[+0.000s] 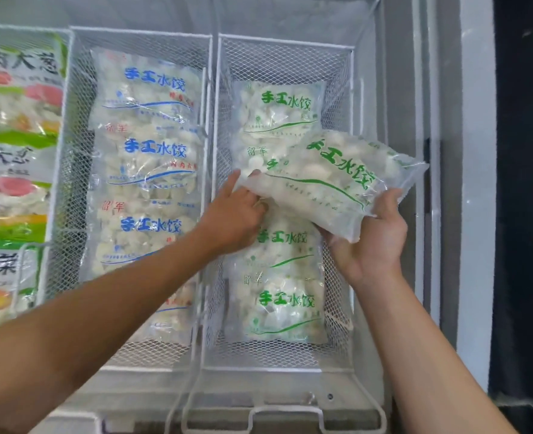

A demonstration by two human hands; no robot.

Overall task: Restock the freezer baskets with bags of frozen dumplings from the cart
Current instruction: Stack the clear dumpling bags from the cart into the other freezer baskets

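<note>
A: Top of frame, behind everything: grey inner wall of the freezer (258,14), dull, faintly frosted.

B: Noted. Right side?

A: Freezer rim (420,214) runs top to bottom, pale grey, in several parallel bands. A small dark fitting (427,151) sits on it about a third of the way down; too small to tell what it is.

B: Beyond the rim?

A: A light vertical strip (474,151), then a dark area (525,183) filling the far right edge. No detail readable in it.

B: Bottom of frame?

A: Grey front ledge (243,393), with one small dark round screw or hole (330,396), right of centre.
</note>
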